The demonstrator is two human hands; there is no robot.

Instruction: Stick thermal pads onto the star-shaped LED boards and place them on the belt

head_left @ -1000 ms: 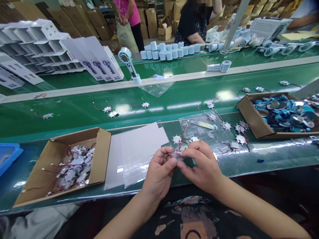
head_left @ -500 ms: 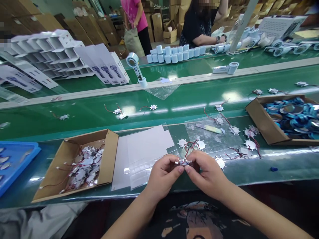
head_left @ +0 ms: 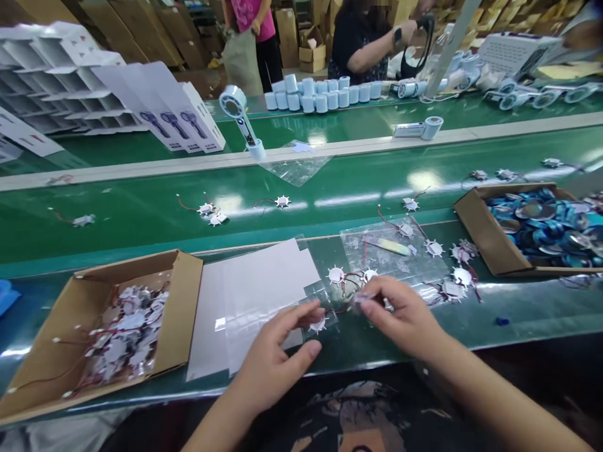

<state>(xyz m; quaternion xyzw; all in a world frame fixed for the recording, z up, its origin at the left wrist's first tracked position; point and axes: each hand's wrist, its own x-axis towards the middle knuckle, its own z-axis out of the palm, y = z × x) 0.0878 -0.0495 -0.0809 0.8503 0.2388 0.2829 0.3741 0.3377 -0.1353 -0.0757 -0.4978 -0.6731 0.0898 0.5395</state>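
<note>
My left hand is open, thumb and fingers apart. Between and just beyond its fingertips, a white spoked disc lies on the green table. My right hand is closed in a pinch on a small whitish wired part; blur and fingers hide its exact shape. A red wire runs between that spot and the disc near my left hand. Just past my hands are two more spoked discs with red and dark wires, one of them a white disc on the left; my right fingers partly overlap the other.
A cardboard box of wired discs stands left, beside white sheets. Right are a knife-like tool on clear plastic and a box of blue-rimmed round pieces. Handheld fans, including an upright fan, and people are beyond.
My hands have parted. The left has opened and moved left, leaving a spoked disc on the table; the right stays pinched. The view has shifted, and a person opposite now holds up a dark object.
</note>
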